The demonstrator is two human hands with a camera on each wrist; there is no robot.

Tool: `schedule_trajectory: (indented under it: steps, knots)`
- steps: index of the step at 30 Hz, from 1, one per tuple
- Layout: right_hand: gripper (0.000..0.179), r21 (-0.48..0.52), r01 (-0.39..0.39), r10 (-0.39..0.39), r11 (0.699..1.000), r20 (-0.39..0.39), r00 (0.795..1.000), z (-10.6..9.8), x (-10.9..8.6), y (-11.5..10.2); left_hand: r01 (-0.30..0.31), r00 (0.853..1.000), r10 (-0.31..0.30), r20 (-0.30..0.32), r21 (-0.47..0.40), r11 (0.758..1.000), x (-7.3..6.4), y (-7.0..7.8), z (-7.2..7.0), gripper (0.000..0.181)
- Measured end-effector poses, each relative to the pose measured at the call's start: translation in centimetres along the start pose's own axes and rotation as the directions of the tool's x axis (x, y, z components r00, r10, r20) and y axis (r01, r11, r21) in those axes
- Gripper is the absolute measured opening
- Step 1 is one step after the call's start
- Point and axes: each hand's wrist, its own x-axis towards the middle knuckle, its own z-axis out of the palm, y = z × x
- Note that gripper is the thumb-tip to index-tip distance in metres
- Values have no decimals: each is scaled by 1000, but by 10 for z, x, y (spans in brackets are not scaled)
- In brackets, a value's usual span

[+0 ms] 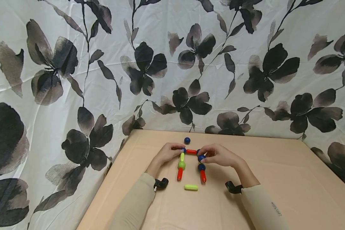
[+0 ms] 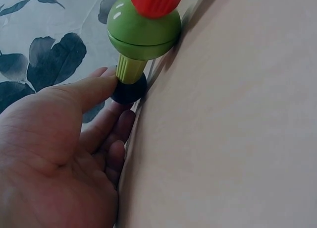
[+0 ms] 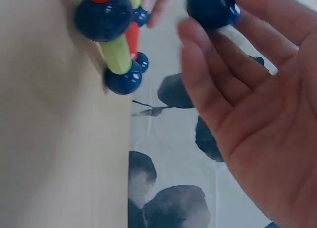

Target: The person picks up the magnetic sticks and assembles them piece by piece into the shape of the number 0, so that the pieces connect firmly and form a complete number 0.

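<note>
A frame of toy rods and balls lies on the table. Its left side has a yellow-green rod (image 1: 182, 157), a green ball (image 2: 143, 27) and a red rod (image 1: 179, 174). Another red rod (image 1: 191, 152) crosses the back. On the right side a yellow-green rod (image 3: 116, 54) joins two blue balls, with a red rod (image 1: 203, 176) at the near end. My left hand (image 1: 168, 152) pinches the back-left blue ball (image 2: 130, 90) between thumb and fingers. Above the right side, my right hand (image 1: 219, 155) holds a separate blue ball (image 3: 213, 7) at its fingertips.
A loose blue ball (image 1: 187, 140) sits behind the frame, near the table's back edge. In front of the frame lies a loose yellow-green rod (image 1: 191, 187). Flower-printed cloth (image 1: 166, 115) hangs behind the tan tabletop (image 1: 270, 179).
</note>
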Motion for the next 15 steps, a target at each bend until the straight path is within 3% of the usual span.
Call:
schedule_trajectory:
  steps: [6, 9, 15]
  knots:
    - [28, 50, -52, 42, 997, 191, 981, 0, -5, -5, 3, 1000, -3, 0, 2, 1000, -1, 1, 0, 26]
    - [33, 47, -67, 52, 997, 273, 961, 3, -5, -7, 4, 1000, -4, 2, 8, 1000, -2, 1, 0, 26]
    - [34, 68, -30, -1, 997, 409, 913, 10, -4, -11, 6, 1000, -6, 2, 7, 1000, -3, 3, -1, 25]
